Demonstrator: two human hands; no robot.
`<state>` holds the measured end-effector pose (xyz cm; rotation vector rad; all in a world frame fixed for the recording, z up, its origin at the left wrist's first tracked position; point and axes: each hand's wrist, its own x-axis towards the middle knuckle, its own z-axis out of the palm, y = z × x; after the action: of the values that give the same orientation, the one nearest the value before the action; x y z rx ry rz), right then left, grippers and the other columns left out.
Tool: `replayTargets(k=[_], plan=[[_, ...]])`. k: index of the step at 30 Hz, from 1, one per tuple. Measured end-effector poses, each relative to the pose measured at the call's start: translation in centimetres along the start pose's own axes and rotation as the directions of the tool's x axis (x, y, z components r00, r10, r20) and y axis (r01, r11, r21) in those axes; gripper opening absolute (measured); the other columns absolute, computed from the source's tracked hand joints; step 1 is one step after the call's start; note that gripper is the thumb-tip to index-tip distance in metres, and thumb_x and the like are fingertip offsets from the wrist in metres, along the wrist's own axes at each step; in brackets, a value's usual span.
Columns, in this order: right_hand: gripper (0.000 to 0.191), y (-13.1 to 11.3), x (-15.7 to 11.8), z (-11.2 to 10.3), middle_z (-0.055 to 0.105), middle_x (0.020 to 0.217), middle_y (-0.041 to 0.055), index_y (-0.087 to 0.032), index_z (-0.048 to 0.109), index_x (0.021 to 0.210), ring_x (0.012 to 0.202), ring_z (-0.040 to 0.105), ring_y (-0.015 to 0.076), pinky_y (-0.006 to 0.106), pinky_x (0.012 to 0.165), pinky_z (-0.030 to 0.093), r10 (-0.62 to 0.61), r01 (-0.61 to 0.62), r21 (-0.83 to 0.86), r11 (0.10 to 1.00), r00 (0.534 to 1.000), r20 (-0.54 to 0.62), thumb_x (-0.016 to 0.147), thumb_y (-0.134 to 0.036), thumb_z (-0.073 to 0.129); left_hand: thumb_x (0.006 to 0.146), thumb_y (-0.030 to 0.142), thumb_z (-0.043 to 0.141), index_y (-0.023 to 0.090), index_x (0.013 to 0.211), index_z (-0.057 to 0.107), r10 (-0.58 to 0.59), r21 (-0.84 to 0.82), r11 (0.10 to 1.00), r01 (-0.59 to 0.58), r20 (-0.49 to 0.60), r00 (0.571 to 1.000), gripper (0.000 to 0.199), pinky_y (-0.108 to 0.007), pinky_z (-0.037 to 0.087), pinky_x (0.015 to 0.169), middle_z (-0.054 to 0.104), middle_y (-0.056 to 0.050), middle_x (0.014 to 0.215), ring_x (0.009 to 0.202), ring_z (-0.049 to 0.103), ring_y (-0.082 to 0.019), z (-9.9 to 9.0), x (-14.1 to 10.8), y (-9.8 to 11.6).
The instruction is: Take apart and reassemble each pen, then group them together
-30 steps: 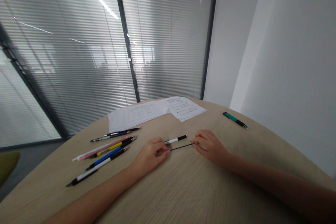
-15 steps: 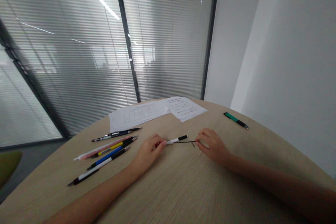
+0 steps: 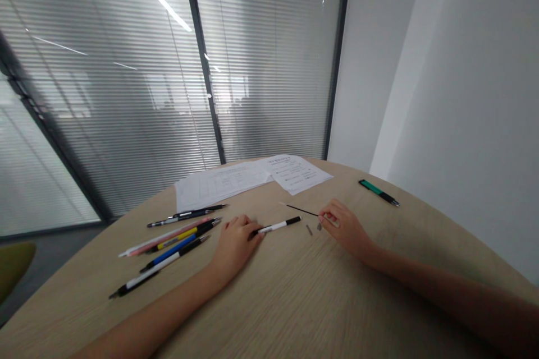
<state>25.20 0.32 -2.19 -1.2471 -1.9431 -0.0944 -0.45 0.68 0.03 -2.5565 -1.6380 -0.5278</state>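
Note:
My right hand (image 3: 343,227) pinches one end of a thin black pen refill (image 3: 302,210), whose pale tip points up and left over the table. Under it on the wood lie a small spring-like piece (image 3: 309,230) and a tiny dark piece (image 3: 319,226), too small to name surely. A white pen barrel with black ends (image 3: 275,227) lies between my hands. My left hand (image 3: 236,242) rests palm down, thumb and fingers closed round the barrel's left end, which they partly cover.
Left of my left hand lie several pens, among them a yellow pen (image 3: 177,239), a blue pen (image 3: 170,252) and a white-and-black pen (image 3: 154,272). Printed sheets (image 3: 223,182) lie at the back of the round table (image 3: 295,303). A green pen (image 3: 379,192) is near the right edge.
The refill has left my left hand and its free end has swung up, held by my right hand alone. My left hand has shifted slightly left and down, onto the barrel's end.

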Motion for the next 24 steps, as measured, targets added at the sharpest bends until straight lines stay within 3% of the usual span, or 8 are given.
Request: replayTargets(k=[5,10,17,24], plan=[[0.01,0.2,0.0,0.2,0.05,0.068,0.002,-0.018,0.051,0.068,0.064,0.048,0.0142,0.026,0.062,0.04,-0.007,0.006,-0.038,0.999,1.0,-0.019,0.076,-0.016,0.045,0.076,0.029,0.048,0.02,0.083,0.066,-0.036,-0.098,0.995,0.033,-0.028,0.999,0.022,-0.034,0.036,0.072,0.061,-0.005,0.081,0.08,0.054,-0.021,-0.2,0.1,-0.2],[0.009,-0.3,-0.4,0.1,0.052,0.067,0.0031,-0.017,0.053,0.066,0.067,0.049,0.0158,0.028,0.065,0.037,-0.129,0.117,-0.194,0.974,0.99,-0.05,0.074,-0.016,0.048,0.072,0.035,0.046,0.016,0.077,0.067,-0.242,-0.368,0.905,0.215,-0.027,0.97,0.028,-0.027,0.038,0.063,0.062,-0.005,0.073,0.068,0.056,-0.019,-0.2,0.6,-0.6],[0.013,-1.7,-0.8,-0.2,0.053,0.064,0.0031,-0.017,0.055,0.061,0.067,0.047,0.0162,0.03,0.065,0.032,-0.294,0.276,-0.421,0.864,0.955,0.023,0.073,-0.018,0.05,0.073,0.042,0.04,0.014,0.08,0.066,-0.368,-0.483,0.82,0.309,-0.031,0.929,0.039,-0.027,0.041,0.062,0.066,-0.005,0.075,0.071,0.059,-0.021,-0.3,0.8,-0.9],[0.014,-3.3,-1.1,-0.2,0.054,0.064,0.0028,-0.018,0.056,0.06,0.066,0.046,0.0164,0.031,0.066,0.029,-0.388,0.417,-0.486,0.768,0.907,0.165,0.073,-0.021,0.052,0.071,0.041,0.044,0.014,0.076,0.067,-0.382,-0.527,0.791,0.31,-0.031,0.924,0.035,-0.027,0.042,0.064,0.067,-0.005,0.074,0.073,0.06,-0.021,-0.5,0.7,-0.6]])
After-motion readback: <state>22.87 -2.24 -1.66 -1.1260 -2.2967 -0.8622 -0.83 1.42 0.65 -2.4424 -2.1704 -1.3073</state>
